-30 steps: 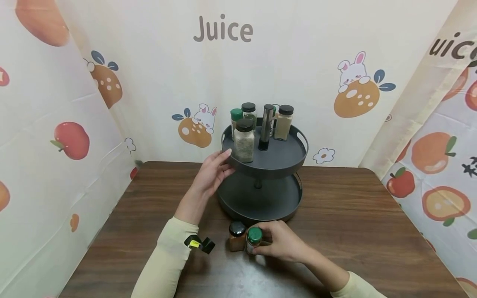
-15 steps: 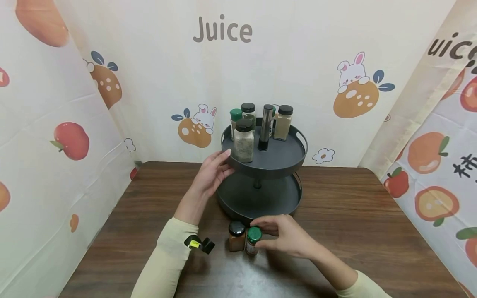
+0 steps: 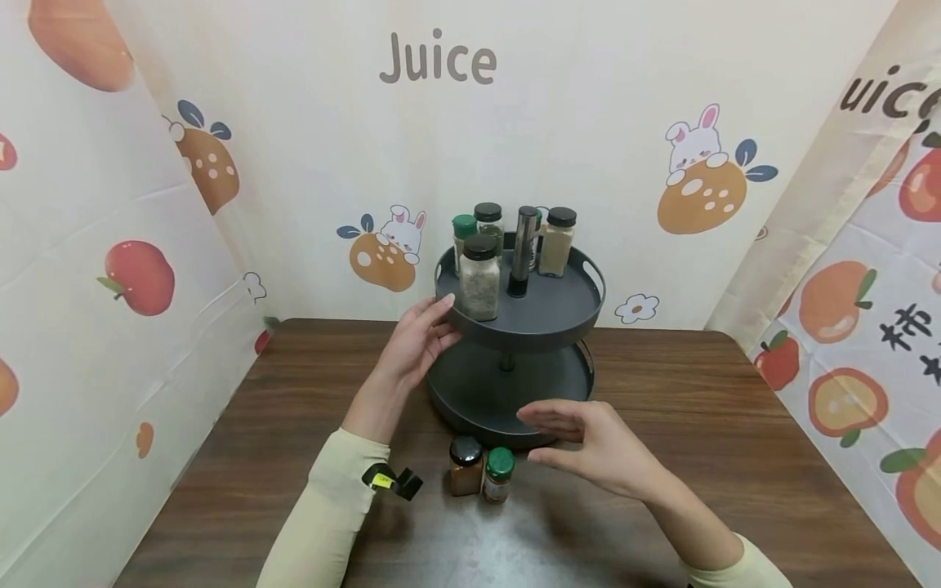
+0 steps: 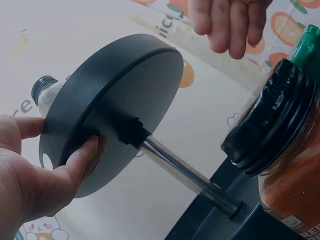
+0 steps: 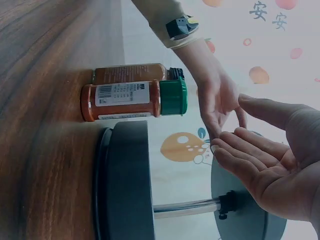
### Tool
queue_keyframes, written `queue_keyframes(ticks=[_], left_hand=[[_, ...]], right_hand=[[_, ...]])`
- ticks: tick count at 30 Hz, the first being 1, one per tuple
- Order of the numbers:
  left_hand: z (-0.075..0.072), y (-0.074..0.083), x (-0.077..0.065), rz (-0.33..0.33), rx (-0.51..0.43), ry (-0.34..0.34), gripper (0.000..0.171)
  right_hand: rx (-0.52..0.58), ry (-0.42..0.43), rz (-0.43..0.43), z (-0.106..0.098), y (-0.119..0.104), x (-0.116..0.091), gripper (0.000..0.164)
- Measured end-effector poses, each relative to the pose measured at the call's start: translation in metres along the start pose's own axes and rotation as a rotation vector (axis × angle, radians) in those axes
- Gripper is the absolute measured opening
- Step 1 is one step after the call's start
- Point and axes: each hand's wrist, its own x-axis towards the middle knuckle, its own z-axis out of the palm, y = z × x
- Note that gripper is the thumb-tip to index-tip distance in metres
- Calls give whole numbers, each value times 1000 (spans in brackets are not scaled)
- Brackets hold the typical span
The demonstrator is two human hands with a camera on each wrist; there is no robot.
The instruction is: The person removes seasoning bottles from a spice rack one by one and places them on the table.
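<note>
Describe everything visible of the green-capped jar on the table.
The jar stands upright on the table, in front of the rack and just right of the black-capped jar; whether those two touch, I cannot tell. It looks round and clear-sided, with reddish-brown contents, and bears a white label with barcode and small print. The green cap is on. Neither the left hand nor the right hand touches it.

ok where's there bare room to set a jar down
Bare: the visible lower tier; front right of the upper tier, beside the metallic cylinder; table right of both tiers. Crowded: the upper tier's left, with three jars and the left hand.
</note>
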Motion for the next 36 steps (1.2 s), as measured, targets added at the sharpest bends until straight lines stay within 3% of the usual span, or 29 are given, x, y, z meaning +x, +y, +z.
queue_keyframes(ticks=[22,36], left_hand=[[1,3,0,1,-6,-1,57],[0,1,-1,-9,-5,-4,60]], right_hand=[[-2,63,40,-14,-18,-1,46],[-100,133,-59,-47,-49,6,46]])
